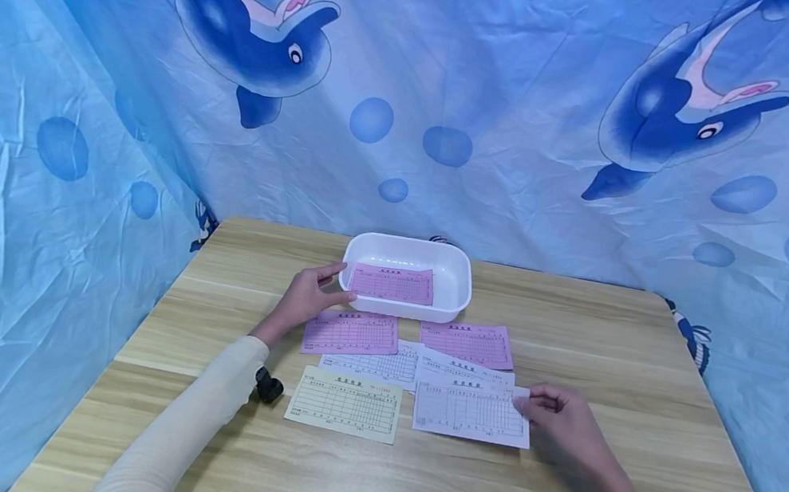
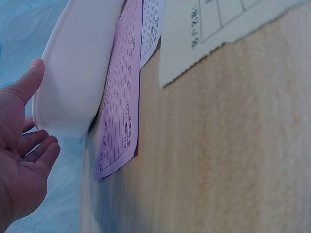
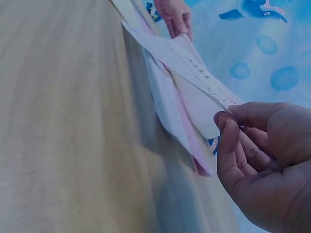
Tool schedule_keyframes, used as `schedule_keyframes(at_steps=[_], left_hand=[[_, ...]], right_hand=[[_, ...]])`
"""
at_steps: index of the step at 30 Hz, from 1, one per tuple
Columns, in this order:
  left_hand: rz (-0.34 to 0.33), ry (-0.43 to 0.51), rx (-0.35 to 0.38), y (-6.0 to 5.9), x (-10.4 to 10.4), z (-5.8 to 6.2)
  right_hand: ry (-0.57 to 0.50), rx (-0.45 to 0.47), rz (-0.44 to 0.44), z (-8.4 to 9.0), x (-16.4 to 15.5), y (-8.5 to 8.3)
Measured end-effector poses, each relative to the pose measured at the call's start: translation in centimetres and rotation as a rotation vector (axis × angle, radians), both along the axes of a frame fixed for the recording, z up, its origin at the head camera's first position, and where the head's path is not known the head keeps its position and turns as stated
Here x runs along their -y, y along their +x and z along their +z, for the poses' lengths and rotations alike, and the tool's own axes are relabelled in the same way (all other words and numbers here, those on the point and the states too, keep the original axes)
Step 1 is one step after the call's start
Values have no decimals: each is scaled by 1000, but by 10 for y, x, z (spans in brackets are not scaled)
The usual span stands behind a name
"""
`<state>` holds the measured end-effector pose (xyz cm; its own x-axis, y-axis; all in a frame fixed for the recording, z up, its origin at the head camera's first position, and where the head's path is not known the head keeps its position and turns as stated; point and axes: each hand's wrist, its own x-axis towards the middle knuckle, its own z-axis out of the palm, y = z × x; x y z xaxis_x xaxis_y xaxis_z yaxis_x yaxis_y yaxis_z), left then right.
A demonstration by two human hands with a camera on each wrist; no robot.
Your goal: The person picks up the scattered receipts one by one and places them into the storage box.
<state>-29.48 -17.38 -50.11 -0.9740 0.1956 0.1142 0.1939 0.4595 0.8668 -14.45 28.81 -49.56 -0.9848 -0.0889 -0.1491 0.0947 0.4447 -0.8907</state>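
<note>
HEAD: your left hand [image 1: 304, 299], fingers relaxed, rests against the white tray [image 1: 457, 301]; your right hand [image 1: 563, 424] pinches the pale lilac form [image 1: 471, 412] at its right edge | LEFT WRIST: straight fingers [image 2: 29, 82] touch the tray wall – a push may slide it | RIGHT WRIST: thumb and fingertips [image 3: 228, 141] grip the lifted corner – thin paper could tear or drag neighbouring slips.

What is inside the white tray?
One pink form lies flat in the white tray, printed side up. Whether anything lies under it cannot be seen; the form covers most of the tray floor.
</note>
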Motion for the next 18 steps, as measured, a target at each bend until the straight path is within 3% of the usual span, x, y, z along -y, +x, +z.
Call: schedule_keyframes(at_steps=[8,18], left_hand=[[-6,19,3,0,1,1],[1,-4,8,0,1,1]], right_hand=[[53,-20,-16,20,3,-13],[-11,-89,-2,34,9,-30]])
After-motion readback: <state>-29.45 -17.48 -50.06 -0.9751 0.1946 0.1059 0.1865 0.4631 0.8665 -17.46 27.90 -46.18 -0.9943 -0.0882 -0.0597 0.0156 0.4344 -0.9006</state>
